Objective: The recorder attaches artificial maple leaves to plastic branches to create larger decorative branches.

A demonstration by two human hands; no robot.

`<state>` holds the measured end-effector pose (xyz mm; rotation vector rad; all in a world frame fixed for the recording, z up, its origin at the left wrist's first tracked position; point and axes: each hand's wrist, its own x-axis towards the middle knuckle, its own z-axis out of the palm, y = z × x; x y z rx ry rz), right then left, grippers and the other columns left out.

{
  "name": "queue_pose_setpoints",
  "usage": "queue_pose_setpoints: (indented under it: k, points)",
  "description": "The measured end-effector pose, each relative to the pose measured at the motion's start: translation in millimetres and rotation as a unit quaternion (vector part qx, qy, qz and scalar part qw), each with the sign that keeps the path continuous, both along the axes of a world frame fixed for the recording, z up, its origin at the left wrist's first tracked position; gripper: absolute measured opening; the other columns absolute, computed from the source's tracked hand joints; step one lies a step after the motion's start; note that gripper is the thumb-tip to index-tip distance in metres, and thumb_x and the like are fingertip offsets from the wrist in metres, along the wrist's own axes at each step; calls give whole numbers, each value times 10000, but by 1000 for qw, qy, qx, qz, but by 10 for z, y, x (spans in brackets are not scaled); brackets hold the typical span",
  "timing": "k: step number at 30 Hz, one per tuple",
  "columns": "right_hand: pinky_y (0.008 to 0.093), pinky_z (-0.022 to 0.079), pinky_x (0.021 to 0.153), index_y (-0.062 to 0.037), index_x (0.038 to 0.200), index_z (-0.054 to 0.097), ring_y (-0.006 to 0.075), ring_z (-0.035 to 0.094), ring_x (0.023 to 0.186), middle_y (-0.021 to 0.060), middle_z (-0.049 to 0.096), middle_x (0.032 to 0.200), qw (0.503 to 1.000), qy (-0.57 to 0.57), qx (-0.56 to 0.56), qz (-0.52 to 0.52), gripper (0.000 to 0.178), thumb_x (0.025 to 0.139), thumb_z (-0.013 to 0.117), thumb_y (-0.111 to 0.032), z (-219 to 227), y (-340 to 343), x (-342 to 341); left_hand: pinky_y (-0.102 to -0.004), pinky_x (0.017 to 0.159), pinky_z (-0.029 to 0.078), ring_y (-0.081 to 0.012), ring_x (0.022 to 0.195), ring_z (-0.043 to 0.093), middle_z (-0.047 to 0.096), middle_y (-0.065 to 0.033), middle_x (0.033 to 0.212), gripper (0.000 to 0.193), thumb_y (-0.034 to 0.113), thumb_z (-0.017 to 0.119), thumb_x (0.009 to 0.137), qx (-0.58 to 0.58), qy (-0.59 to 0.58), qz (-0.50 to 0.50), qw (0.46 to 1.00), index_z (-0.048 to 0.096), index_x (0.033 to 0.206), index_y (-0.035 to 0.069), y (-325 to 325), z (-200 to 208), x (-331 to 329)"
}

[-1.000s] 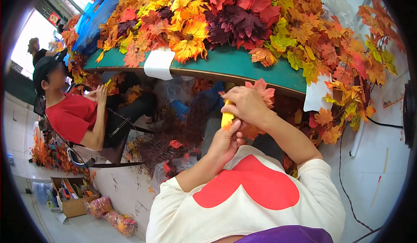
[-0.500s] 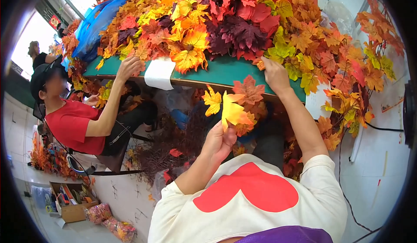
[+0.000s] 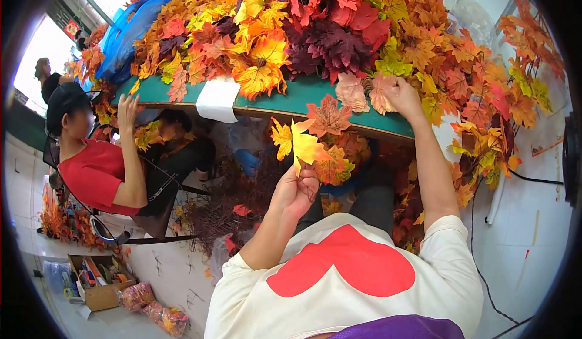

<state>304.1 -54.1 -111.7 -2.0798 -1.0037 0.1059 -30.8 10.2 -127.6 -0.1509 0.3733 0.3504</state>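
Observation:
In front of my chest, my left hand [image 3: 295,194] is closed on the stem end of an artificial maple leaf spray [image 3: 308,147]. Yellow and orange leaves fan out above its fingertips, overlapping the table's front edge. At that edge, farther right, my right hand [image 3: 404,100] pinches a pale orange fabric leaf [image 3: 381,94], seen from its dull side. Just left of it lies another pale pinkish leaf [image 3: 351,92]. Behind both hands, a large heap of artificial leaves [image 3: 260,48] in yellow, orange, red and dark purple covers the green table [image 3: 294,100].
A person in a red shirt [image 3: 100,175] sits at the left, one hand raised. White paper [image 3: 218,100] hangs over the table edge. Bare brown stems [image 3: 221,199] pile up below. A cardboard box [image 3: 100,293] and bagged leaves [image 3: 160,315] rest on the floor; a blue bag [image 3: 130,33] lies far left.
My right hand has shifted right with a leaf in its fingers, and pale leaves now show at the edge. My left hand and spray moved slightly left. The person's hand withdrew leftward from the leaf heap.

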Motion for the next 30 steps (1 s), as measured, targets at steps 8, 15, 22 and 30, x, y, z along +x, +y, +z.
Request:
queue_pose_setpoints:
  k: [8,15,22,30]
  points:
    - [385,464,734,-61,962,611,298,573,858,105,615,921,948,-318,2,-23,278,735,629,-221,338,77,-515,-184,512,421,-67,616,482,536,-12,814,197,148,525,867,16,31,11,999,523,1032,39,-55,115,98]
    - [343,479,637,-32,794,665,248,618,689,111,641,711,999,-22,-15,-35,163,724,618,-172,119,250,-446,-181,524,437,-64,618,500,546,0,813,152,116,506,867,53,28,2,998,529,1002,48,-105,184,153]
    - [282,479,616,-29,832,676,193,636,661,116,656,746,995,-38,91,10,193,727,627,-184,35,200,-282,-185,528,446,-67,621,513,561,-9,823,151,94,487,868,62,44,0,997,530,1003,41,-115,212,162]
    - [240,460,591,-22,799,665,110,609,640,64,653,727,989,32,141,21,193,725,669,-200,292,123,-281,-185,545,463,-75,644,537,566,-13,835,143,107,487,874,85,45,2,995,531,994,42,-103,204,226]
